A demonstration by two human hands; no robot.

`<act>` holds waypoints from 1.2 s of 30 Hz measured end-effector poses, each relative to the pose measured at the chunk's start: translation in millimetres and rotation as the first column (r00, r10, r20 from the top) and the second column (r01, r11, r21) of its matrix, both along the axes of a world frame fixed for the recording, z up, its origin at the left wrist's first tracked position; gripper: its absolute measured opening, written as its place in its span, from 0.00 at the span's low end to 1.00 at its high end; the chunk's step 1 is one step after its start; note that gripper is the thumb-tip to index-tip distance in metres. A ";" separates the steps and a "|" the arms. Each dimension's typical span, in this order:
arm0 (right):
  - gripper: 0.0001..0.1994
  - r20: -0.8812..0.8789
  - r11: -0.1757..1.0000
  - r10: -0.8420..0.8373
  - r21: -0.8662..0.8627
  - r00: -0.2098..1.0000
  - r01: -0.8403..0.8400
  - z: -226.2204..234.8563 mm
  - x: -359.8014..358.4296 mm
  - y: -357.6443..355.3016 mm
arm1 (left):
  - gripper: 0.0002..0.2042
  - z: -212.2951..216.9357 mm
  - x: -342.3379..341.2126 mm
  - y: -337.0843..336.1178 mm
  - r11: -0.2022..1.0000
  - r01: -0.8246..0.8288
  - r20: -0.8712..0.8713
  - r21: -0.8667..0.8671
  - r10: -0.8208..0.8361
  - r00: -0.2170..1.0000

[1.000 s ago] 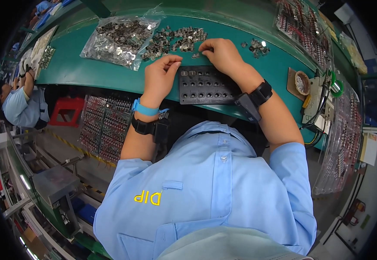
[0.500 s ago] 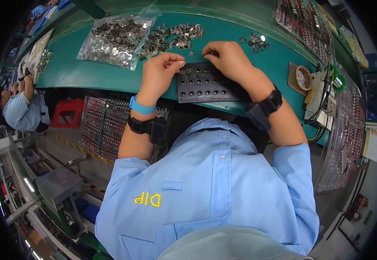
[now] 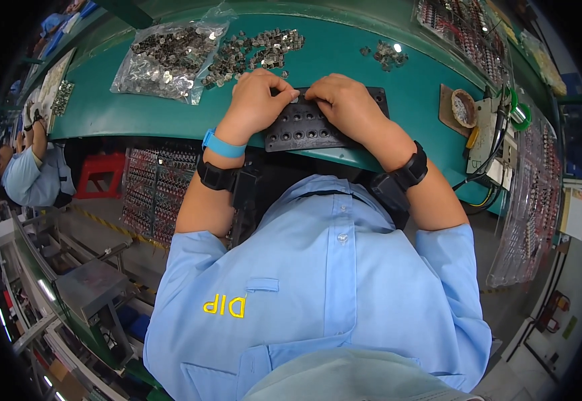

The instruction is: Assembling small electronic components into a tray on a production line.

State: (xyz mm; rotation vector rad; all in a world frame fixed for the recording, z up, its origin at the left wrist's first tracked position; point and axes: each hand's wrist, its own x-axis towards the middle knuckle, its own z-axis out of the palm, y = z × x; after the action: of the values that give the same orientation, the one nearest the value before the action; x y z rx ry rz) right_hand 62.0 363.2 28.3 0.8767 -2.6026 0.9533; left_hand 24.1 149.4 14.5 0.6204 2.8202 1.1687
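A black tray (image 3: 302, 143) with rows of round holes lies at the near edge of the green bench. Over its far left part, my left hand (image 3: 256, 101) pinches with thumb and forefinger. Something pale shows at those fingertips, too small to name. Close beside it, my right hand (image 3: 350, 107) reaches over the tray's far row, fingers curled and pressed together. What it holds, if anything, is hidden. Both hands cover part of the far row. Just beyond my left hand is a pile of small shiny metal parts (image 3: 274, 48).
A clear plastic bag (image 3: 170, 63) of metal parts lies at the far left, a smaller pile (image 3: 386, 57) at the far right. Right of the tray are a round container (image 3: 463, 110), a green wire spool (image 3: 521, 117) and a cabled box. A co-worker (image 3: 33, 170) sits at left.
My left hand has moved right along the tray's far row, closer to my right hand. The right hand stays over the same row, its fingers now lower. The whole view has shifted slightly.
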 end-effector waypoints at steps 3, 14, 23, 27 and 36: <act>0.08 -0.016 0.998 -0.054 -0.038 0.998 0.053 -1.6 2.8 -0.7 | 0.09 -0.9 0.9 2.3 0.998 -0.040 0.078 0.045 0.036 0.996; 0.07 -0.141 0.990 -0.112 0.069 0.984 0.123 -1.9 18.3 -7.4 | 0.10 -2.5 16.0 11.5 0.976 -0.171 -0.212 -0.136 0.139 0.967; 0.07 -0.113 0.964 -0.248 0.074 0.962 0.257 -6.2 12.1 -17.2 | 0.11 -6.2 -5.7 -15.4 0.979 -0.161 -0.125 0.128 0.177 0.976; 0.06 -0.052 0.980 -0.181 0.073 0.982 0.185 -4.8 5.5 -11.8 | 0.09 7.8 -13.1 -16.3 0.981 -0.154 -0.110 0.116 0.167 0.980; 0.12 -0.149 0.980 -0.158 0.094 0.976 0.173 -5.3 28.9 -6.8 | 0.09 4.3 -32.4 -2.0 1.000 -0.001 -0.078 -0.019 -0.001 0.997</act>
State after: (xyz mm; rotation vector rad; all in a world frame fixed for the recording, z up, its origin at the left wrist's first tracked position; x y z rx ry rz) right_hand 90.9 356.4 23.0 0.7094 -2.5761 0.6889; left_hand -8.3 147.4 18.8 0.6794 2.8922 1.1407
